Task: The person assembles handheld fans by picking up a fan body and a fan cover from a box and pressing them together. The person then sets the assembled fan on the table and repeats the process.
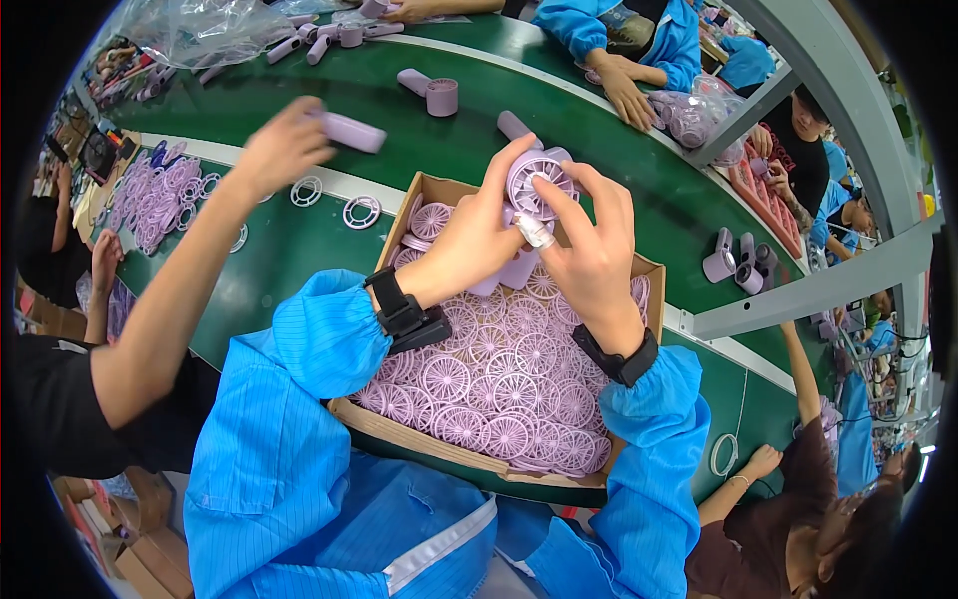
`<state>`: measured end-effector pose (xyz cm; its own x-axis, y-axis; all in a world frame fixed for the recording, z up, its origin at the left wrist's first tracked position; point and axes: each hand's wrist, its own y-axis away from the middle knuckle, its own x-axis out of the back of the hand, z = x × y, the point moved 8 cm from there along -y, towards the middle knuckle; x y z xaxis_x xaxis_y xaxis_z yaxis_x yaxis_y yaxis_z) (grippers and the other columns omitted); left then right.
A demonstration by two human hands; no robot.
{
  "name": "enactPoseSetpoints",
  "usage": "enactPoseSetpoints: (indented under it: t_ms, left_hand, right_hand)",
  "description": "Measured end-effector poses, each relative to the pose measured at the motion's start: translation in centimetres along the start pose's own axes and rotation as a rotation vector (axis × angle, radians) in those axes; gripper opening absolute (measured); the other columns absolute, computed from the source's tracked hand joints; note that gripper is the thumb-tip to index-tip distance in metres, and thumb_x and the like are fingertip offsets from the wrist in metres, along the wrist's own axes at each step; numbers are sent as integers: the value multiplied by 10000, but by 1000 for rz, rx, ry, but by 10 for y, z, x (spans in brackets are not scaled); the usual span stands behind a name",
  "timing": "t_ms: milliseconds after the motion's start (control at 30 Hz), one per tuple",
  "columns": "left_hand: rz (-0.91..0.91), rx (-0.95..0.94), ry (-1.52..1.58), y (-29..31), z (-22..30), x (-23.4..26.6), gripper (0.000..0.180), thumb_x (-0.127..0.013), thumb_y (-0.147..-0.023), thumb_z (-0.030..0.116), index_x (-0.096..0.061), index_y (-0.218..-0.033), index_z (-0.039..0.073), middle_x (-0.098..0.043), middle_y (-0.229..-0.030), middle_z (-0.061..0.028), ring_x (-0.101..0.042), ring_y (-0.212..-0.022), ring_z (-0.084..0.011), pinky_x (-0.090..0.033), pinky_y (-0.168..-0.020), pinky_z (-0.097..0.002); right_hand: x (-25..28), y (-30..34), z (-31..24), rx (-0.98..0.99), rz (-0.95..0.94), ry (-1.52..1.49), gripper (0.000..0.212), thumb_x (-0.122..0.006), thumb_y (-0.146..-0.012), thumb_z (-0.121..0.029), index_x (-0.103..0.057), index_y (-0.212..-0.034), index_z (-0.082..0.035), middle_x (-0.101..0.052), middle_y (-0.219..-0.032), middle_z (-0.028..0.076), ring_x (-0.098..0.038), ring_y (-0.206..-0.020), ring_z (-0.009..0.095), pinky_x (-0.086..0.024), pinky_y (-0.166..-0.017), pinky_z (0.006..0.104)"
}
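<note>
My left hand [469, 245] holds a lilac handheld fan [535, 190] above the box, its round front tilted up toward me. Against the fan's face press the fingers of my right hand [594, 250], bent around its rim; a white wrap [534, 231] covers the thumb tip. Below both hands is an open cardboard box [429, 439], filled with round lilac fan grilles [509, 434] with spokes. More lilac parts lie partly hidden behind my hands.
A co-worker's hand [289, 145] at left moves a blurred lilac fan body [351, 132] over the green belt [439, 150]. Loose rings [361, 212] and a ring pile [155, 200] lie left. Fan bodies [720, 258] stand right, near a grey metal frame [818, 285].
</note>
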<state>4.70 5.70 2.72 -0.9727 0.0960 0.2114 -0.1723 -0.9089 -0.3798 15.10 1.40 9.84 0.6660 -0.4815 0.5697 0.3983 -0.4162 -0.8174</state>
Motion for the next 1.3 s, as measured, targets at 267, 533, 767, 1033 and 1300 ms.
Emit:
enactPoseSetpoints:
  t_ms: [267,533,767,1033,1300]
  left_hand:
    - [-15,25,-14,3,2,-1,815,-561,-797,-1,-122,-1455,197,-626,-1023,-282,-650,-853,-426,-541,-712,-455]
    - [-63,143,289,6,7,-7,761,-566,-845,45,-149,-1465,184,-634,-1046,-198,-675,-798,-312,-542,-691,-409]
    - [-76,-48,413,10,22,-3,602,-500,-939,140,-215,-1468,165,-601,-1060,-98,-617,-759,-139,-514,-649,-295]
    - [-120,-35,498,9,20,-3,500,-442,-982,206,-279,-1451,147,-574,-1090,-87,-574,-801,-116,-488,-673,-257]
    - [-56,-286,99,7,31,-1,669,-638,-873,163,-291,-1444,153,-569,-1186,-122,-616,-958,-185,-515,-789,-311]
  right_hand:
    - [-2,0,-1,-20,-23,37,414,-741,-626,-66,-673,-1034,-76,-564,-1133,125,-541,-974,316,-488,-790,388]
    - [0,1,4,154,-6,109,412,-728,-678,-77,-683,-1084,-127,-567,-1175,108,-541,-1020,295,-454,-874,360]
    - [-31,16,40,-761,-43,-1128,429,-569,-901,-80,-488,-1323,-77,-531,-1250,81,-517,-1116,204,-417,-952,307]
    - [-27,16,41,-571,-91,-1030,382,-512,-948,-155,-468,-1304,-24,-549,-1220,95,-539,-1089,159,-427,-938,285]
    - [-18,14,43,-504,-109,-949,345,-489,-972,-207,-510,-1251,-5,-569,-1194,92,-546,-1082,158,-437,-928,291]
